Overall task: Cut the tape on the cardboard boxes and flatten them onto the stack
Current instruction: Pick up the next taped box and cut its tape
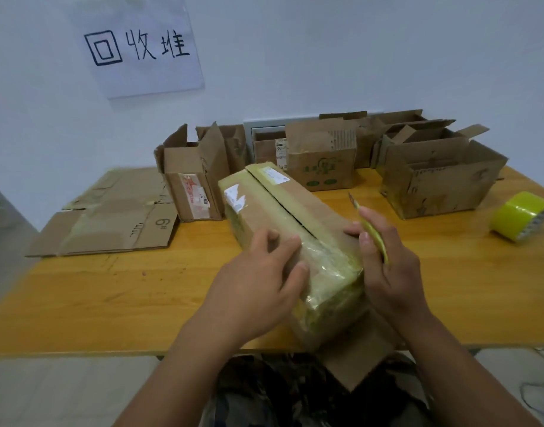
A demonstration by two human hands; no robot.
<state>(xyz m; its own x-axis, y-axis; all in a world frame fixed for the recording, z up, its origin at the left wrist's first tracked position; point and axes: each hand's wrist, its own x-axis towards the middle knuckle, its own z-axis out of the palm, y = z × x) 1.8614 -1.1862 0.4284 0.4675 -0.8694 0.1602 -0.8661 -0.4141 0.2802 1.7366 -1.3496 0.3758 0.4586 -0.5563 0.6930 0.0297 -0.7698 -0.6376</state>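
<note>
A long cardboard box (283,208) wrapped in yellowish tape lies across the middle of the wooden table (141,297), its near end toward me. A dark slit runs along part of its top seam. My left hand (261,282) presses on the box's near left top, fingers spread. My right hand (387,266) rests against the box's near right side and grips a yellow utility knife (370,228), blade pointing away and up. A stack of flattened cardboard (110,220) lies at the table's left.
Several opened cardboard boxes (320,158) stand along the back of the table by the wall, one (193,183) beside the flattened stack. A roll of yellow tape (521,215) sits at the right edge. A paper sign (138,47) hangs on the wall.
</note>
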